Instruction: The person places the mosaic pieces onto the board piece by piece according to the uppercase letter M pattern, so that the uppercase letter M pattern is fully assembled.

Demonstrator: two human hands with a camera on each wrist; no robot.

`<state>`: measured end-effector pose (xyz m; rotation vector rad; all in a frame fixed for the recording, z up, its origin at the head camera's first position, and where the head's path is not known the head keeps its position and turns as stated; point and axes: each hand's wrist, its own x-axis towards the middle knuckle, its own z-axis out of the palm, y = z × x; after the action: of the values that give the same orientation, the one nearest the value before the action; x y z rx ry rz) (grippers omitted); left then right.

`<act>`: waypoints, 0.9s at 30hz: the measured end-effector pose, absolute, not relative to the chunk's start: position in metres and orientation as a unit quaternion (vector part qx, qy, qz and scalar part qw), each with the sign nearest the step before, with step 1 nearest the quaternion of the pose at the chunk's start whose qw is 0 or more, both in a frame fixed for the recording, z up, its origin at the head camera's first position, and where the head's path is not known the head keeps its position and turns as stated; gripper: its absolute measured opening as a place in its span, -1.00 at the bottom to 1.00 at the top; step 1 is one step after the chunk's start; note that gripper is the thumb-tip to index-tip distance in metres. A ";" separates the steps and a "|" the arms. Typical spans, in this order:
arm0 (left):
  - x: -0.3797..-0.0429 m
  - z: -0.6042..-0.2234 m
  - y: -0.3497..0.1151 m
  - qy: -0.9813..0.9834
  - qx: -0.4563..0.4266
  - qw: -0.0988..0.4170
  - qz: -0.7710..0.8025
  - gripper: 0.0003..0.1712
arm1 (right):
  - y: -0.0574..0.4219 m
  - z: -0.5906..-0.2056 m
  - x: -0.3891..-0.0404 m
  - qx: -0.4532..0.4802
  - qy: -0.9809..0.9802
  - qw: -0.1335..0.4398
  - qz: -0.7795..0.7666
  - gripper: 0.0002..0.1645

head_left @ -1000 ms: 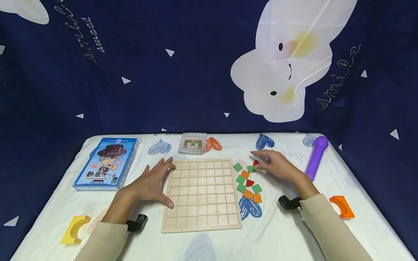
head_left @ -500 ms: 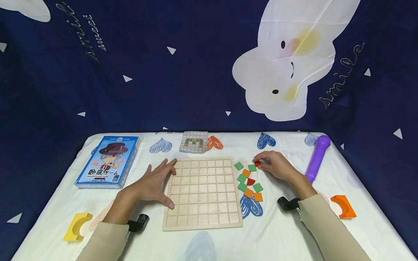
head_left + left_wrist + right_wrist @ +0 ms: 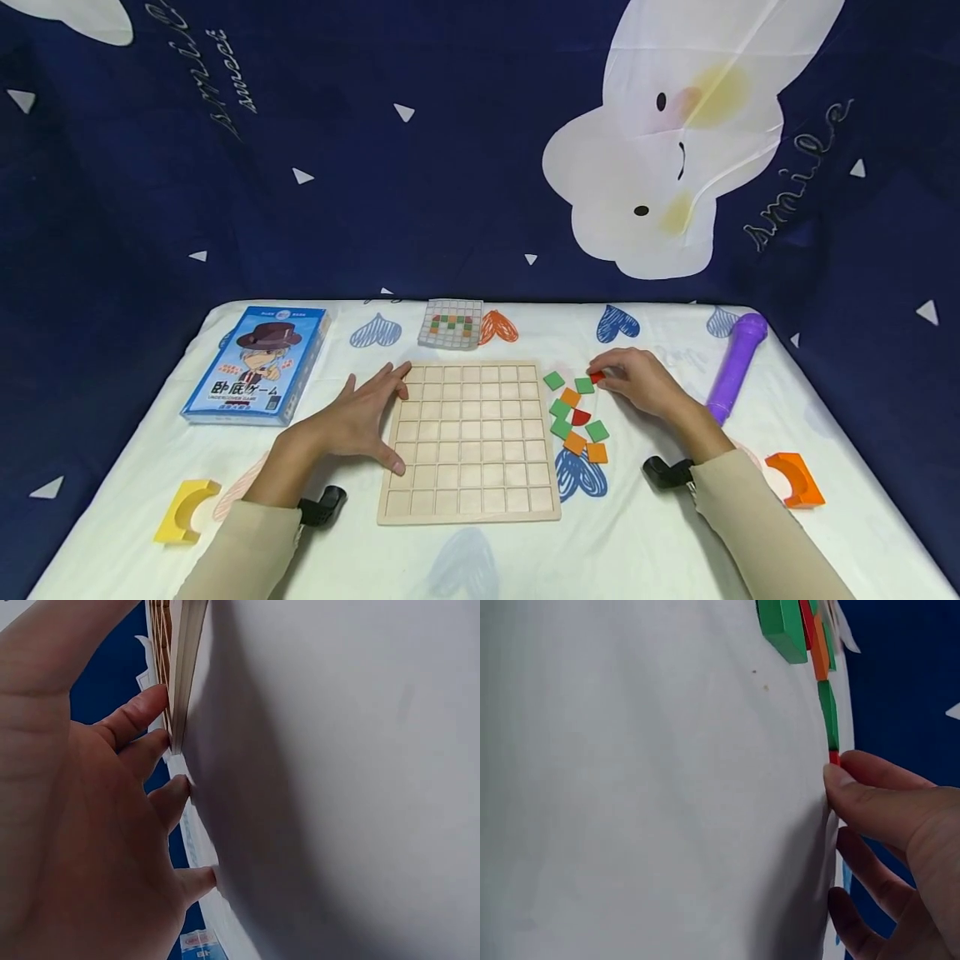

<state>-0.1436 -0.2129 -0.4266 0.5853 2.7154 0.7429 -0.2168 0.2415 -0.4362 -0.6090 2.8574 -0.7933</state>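
My left hand (image 3: 352, 422) lies with spread fingers along the left edge of a wooden grid board (image 3: 468, 429). Its thumb touches the lower left side and its fingertips the upper left corner. In the left wrist view, the fingertips (image 3: 154, 701) meet the board's side. Thumb and forefinger of my right hand (image 3: 643, 385) pinch a red half-round tile (image 3: 597, 377), mostly hidden by the fingers; a red sliver of the tile (image 3: 834, 757) shows in the right wrist view. A green square tile (image 3: 584, 386) lies just left of it.
Several green and orange tiles (image 3: 575, 442) and another red half-round tile (image 3: 581, 417) lie right of the board. A pattern card (image 3: 452, 337) is behind it. Around stand a blue game box (image 3: 258, 367), a purple stick (image 3: 737, 367), a yellow arch block (image 3: 183, 512) and an orange one (image 3: 801, 481).
My right thumb and fingers have come together on the red tile. The left hand has stayed at the board's edge. The whole head view has shifted slightly.
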 end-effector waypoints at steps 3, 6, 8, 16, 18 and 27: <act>-0.146 -0.426 -0.212 0.937 0.201 0.136 0.252 0.72 | 0.242 -0.435 -0.216 -0.201 0.944 0.054 -0.258 -0.66; -0.147 -0.425 -0.212 0.936 0.199 0.143 0.251 0.69 | 0.242 -0.434 -0.216 -0.202 0.944 0.052 -0.257 -0.66; -0.147 -0.425 -0.212 0.936 0.199 0.146 0.251 0.65 | 0.242 -0.434 -0.216 -0.202 0.943 0.052 -0.258 -0.66; -0.141 -0.423 -0.216 0.939 0.193 0.143 0.247 0.12 | 0.237 -0.436 -0.219 -0.211 0.940 0.044 -0.265 -0.69; -0.139 -0.423 -0.218 0.939 0.193 0.140 0.246 0.09 | 0.235 -0.435 -0.219 -0.212 0.938 0.034 -0.271 -0.72; -0.145 -0.424 -0.213 0.936 0.203 0.136 0.252 0.47 | 0.227 -0.419 -0.207 -0.207 0.924 -0.027 -0.319 -0.82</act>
<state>-0.1450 -0.2128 -0.4242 0.5864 2.7113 0.7292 -0.2071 0.2268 -0.4189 -0.6624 2.9555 -1.0196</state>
